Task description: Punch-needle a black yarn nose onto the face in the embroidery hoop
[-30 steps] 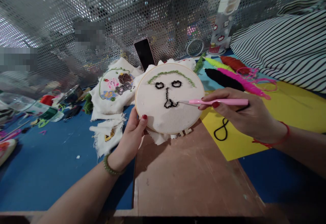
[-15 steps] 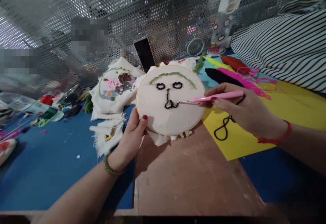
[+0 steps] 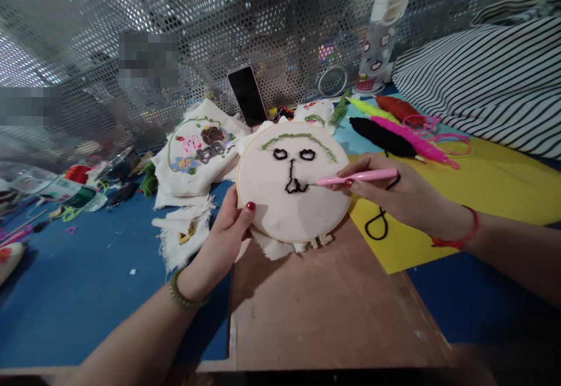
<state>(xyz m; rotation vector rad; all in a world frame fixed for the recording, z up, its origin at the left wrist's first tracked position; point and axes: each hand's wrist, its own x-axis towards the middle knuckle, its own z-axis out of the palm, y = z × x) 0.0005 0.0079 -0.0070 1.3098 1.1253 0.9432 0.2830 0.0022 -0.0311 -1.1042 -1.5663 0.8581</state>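
Observation:
My left hand (image 3: 230, 228) grips the left rim of a round embroidery hoop (image 3: 272, 216), thumb on top and fingers hidden behind. White cloth stretched in the hoop bears a green yarn arc (image 3: 300, 138) and black yarn outlines of two ovals, a vertical line and a small curved shape (image 3: 297, 187). Between the fingers of my right hand (image 3: 390, 193) is a pink punch needle (image 3: 363, 176), its metal tip at the right end of the curved black shape. Black yarn (image 3: 376, 225) trails from it and loops below my right hand.
Embroidered white cloth (image 3: 193, 152) lies behind left, near a leaning phone (image 3: 248, 96). Black yarn (image 3: 381, 135) and pink yarn (image 3: 421, 140) lie right, by yellow paper (image 3: 495, 190). A bottle (image 3: 379, 41) and striped fabric (image 3: 486, 76) stand behind. A wooden board (image 3: 333, 310) lies below the hoop.
My right hand with the punch needle has shifted left and slightly down. The hoop's far edge has dipped, showing more of the cloth behind it. The view has shifted slightly.

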